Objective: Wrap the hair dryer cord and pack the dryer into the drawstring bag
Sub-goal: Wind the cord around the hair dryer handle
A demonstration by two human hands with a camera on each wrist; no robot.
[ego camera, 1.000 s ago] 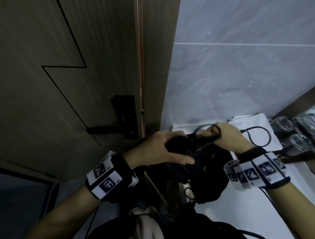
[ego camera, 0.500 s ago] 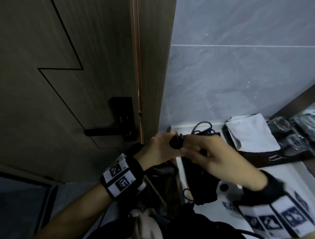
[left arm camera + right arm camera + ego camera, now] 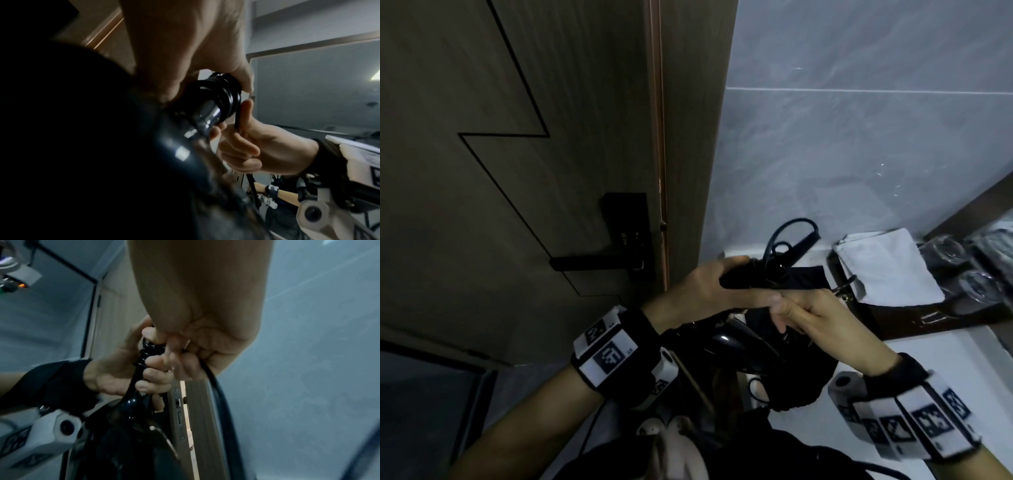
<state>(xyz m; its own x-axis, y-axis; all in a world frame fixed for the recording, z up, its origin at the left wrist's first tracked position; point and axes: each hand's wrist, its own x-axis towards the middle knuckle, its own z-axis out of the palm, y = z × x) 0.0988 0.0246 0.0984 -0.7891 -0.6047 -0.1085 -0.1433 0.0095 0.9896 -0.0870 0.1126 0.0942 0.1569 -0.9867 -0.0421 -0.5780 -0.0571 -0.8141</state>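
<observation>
My left hand (image 3: 698,291) grips the handle of the glossy black hair dryer (image 3: 726,342), whose body hangs below the wrist. Several turns of black cord (image 3: 222,94) are coiled round the handle's end. My right hand (image 3: 808,315) sits just under the left fingers and grips the free cord (image 3: 238,120) in a fist, thumb up. A loose loop of cord (image 3: 791,233) sticks up beyond the hands. Black gathered fabric, apparently the drawstring bag (image 3: 804,387), lies on the white counter (image 3: 945,356) under the hands. In the right wrist view the cord (image 3: 218,394) trails down from my right hand (image 3: 185,353).
A dark wooden door with a black lever handle (image 3: 599,262) stands close on the left. A folded white cloth (image 3: 887,270) and drinking glasses (image 3: 976,284) sit on a dark tray at the right. Grey tiled wall behind.
My right hand swung from above and right of the handle, across it, to underneath the left hand, carrying the cord round the handle. The left hand kept its grip.
</observation>
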